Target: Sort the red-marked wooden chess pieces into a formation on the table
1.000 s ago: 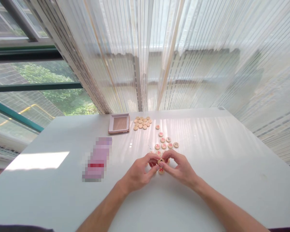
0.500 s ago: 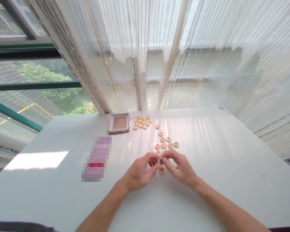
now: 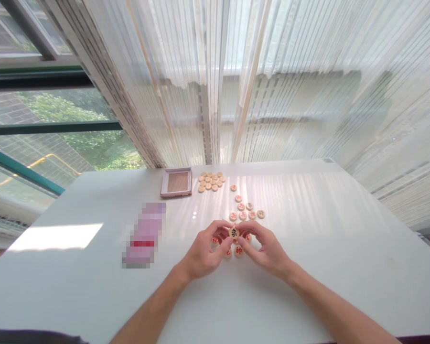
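Note:
Between the fingertips of both hands is a round wooden Chinese chess piece point(image 3: 233, 232) with a black character facing up. My left hand point(image 3: 210, 249) pinches it from the left, and my right hand point(image 3: 263, 244) from the right. Just below it on the table lies a red-marked piece point(image 3: 239, 251); a second red-marked piece point(image 3: 228, 253) is partly covered by my left thumb. Other pieces show in part beneath and between the fingers. Beyond the hands, several face-up pieces point(image 3: 242, 216) lie in loose rows, most red-marked and a few black-marked.
A cluster of blank-side-up pieces point(image 3: 211, 180) sits at the back of the white table point(image 3: 326, 286). Left of it is a shallow open box point(image 3: 177, 195). A blurred-out pink item point(image 3: 146, 234) lies at the left. Sheer curtains point(image 3: 290, 95) hang behind the far edge.
Both hands have shifted slightly left with the held piece. Its character now shows more fully, and more of the red-marked pieces below has come into sight.

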A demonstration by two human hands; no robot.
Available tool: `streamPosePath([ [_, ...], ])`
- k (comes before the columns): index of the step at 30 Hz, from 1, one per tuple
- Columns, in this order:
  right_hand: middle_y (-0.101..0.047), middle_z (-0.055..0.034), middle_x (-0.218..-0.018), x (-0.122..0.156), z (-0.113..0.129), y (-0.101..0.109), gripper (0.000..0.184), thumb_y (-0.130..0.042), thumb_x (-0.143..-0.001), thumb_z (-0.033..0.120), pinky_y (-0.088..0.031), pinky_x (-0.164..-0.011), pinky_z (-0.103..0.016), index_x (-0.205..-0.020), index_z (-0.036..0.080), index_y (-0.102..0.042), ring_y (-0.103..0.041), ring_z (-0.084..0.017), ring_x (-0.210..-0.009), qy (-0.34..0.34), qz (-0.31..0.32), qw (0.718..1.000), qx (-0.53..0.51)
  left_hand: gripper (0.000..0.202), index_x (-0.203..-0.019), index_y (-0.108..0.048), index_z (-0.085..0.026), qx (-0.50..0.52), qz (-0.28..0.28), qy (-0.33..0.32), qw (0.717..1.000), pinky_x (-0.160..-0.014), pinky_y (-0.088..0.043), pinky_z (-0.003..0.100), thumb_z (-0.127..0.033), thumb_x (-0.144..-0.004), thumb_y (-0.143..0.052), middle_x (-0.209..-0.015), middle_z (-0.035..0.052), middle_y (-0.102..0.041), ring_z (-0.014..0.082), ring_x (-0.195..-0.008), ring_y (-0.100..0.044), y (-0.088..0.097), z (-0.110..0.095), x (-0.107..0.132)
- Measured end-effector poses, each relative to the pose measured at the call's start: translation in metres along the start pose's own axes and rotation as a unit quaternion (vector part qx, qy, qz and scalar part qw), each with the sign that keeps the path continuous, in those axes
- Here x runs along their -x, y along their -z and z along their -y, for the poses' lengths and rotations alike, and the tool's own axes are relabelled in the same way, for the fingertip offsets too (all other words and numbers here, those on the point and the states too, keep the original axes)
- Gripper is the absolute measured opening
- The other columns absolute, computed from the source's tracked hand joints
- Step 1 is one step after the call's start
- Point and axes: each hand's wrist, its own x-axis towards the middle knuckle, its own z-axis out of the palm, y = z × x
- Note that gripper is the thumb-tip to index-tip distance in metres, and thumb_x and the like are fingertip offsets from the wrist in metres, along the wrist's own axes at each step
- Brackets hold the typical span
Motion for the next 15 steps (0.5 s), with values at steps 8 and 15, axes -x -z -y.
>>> streamPosePath([
  [8, -0.07, -0.0053, -0.099, 0.0007, -0.0015, -0.0012, 0.02, -0.059, -0.094, 0.02, -0.056, -0.076, -0.035, -0.113, 0.024, -0.062, -0.065, -0.018, -0.081, 0.018, 0.001, 1.0, 0.01, 0.018, -0.113, -0.054, -0.019, 0.019, -0.002, 0.028, 0.999, -0.079, -0.054, 0.031, -0.031, -0.1, -0.05, -0.095, 0.0046, -0.067, 0.017, -0.083, -0.068, 0.0011, -0.0017, -0.0012],
  [15, -0.07, -0.0027, -0.095, 0.0013, -0.003, -0.0011, 0.023, -0.062, -0.093, 0.018, -0.056, -0.075, -0.033, -0.115, 0.026, -0.063, -0.066, -0.017, -0.08, 0.031, 0.004, 0.999, 0.008, 0.016, -0.11, -0.055, -0.021, 0.011, 0.002, 0.035, 0.999, -0.077, -0.052, 0.03, -0.032, -0.098, -0.055, -0.094, 0.0037, -0.068, 0.0167, -0.082, -0.067, 0.0008, -0.0041, -0.0005],
])
